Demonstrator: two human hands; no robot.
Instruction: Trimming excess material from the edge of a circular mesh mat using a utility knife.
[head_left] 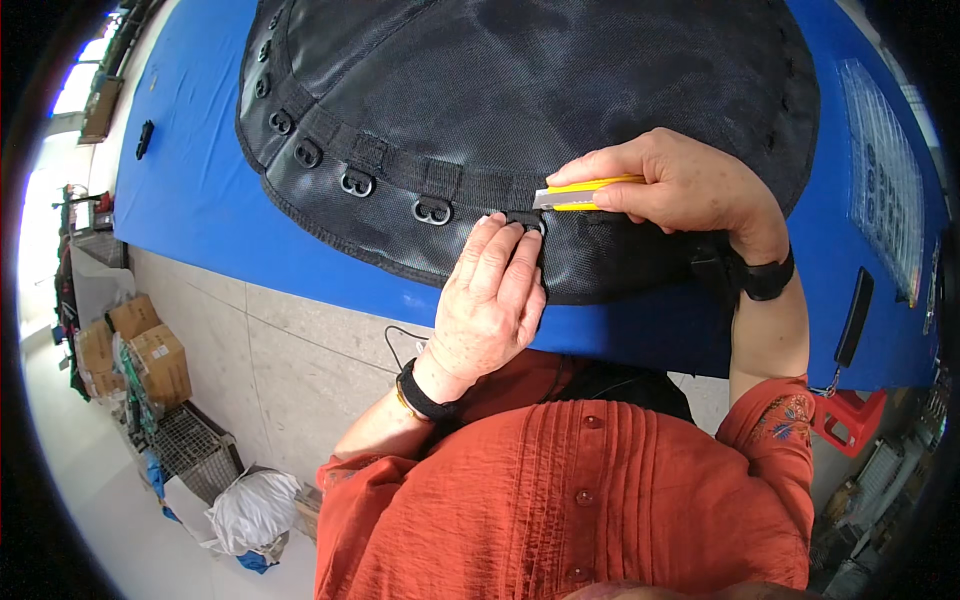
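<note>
A large black mesh trampoline-style mat with a rounded edge lies in front of me. Along its curved edge runs a black webbing strip that holds several metal rings, one being a figure-eight-shaped ring. My left hand lies flat on the near edge, its fingertips over a ring partly hidden under them. In my right hand is a yellow utility knife. Its blade end points left and sits at the webbing, just above my left fingertips. Whether the blade cuts into the webbing I cannot tell.
Under the mat spreads a blue table cover. A small black object lies far left; clear plastic strips and a black bar-shaped tool lie right. Cardboard boxes and a white sack stand on the floor, a red stool at right.
</note>
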